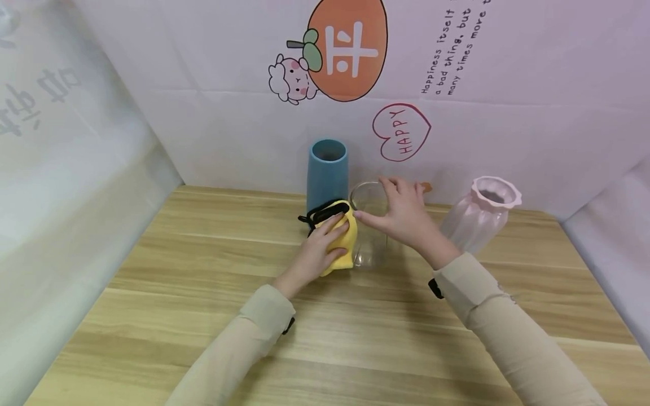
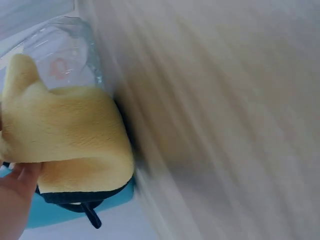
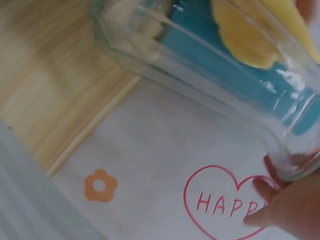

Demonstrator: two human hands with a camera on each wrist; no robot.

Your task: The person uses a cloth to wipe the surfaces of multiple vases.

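Observation:
My left hand [image 1: 313, 255] holds a folded yellow cloth [image 1: 348, 242] with black trim and a small black loop, fluffy in the left wrist view. The cloth lies against the side of a clear glass vase [image 1: 372, 248], which stands upright on the table. At the top of this vase, my right hand [image 1: 408, 217] grips the rim between thumb and fingers; in the right wrist view the fingertips [image 3: 265, 187] show at the vase's mouth. Right behind the cloth is a tall blue vase [image 1: 327, 180], its lower part hidden by cloth and hand.
A pink fluted vase [image 1: 477, 220] with a wavy rim stands to the right, partly behind the right forearm. The wood-grain table [image 1: 203, 316] meets a white printed backdrop [image 1: 228, 135] at the back. White fabric [image 1: 76, 186] hangs at both sides.

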